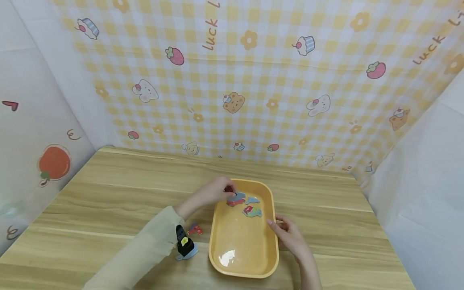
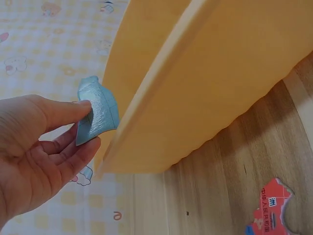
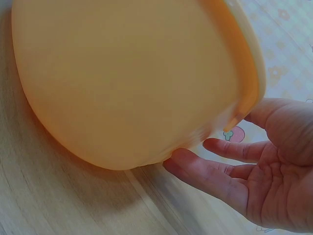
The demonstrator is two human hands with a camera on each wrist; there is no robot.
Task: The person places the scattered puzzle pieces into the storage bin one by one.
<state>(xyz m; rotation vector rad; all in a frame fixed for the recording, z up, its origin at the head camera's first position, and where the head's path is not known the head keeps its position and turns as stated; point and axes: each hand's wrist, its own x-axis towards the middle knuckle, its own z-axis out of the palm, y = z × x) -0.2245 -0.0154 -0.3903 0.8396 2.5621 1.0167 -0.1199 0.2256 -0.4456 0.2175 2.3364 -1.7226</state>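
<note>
My left hand (image 1: 217,190) is over the far left part of a yellow plastic tray (image 1: 244,241). Between thumb and fingers it pinches a light blue puzzle piece (image 2: 100,107), which shows beside the tray's rim in the left wrist view. Several flat pieces lie at the tray's far end: a small blue puzzle piece (image 1: 252,200), a multicoloured puzzle piece (image 1: 252,212) and a red one (image 1: 235,203) partly covered beneath the left fingers. My right hand (image 1: 293,238) grips the tray's right edge, thumb over the rim and fingers against the outer wall (image 3: 122,122).
Left of the tray, a red puzzle piece (image 1: 195,230) with printed characters lies on the wooden table (image 1: 145,189). A light blue piece (image 1: 191,253) shows below the black wrist camera (image 1: 185,243). A yellow checked cloth (image 1: 253,88) hangs behind the table.
</note>
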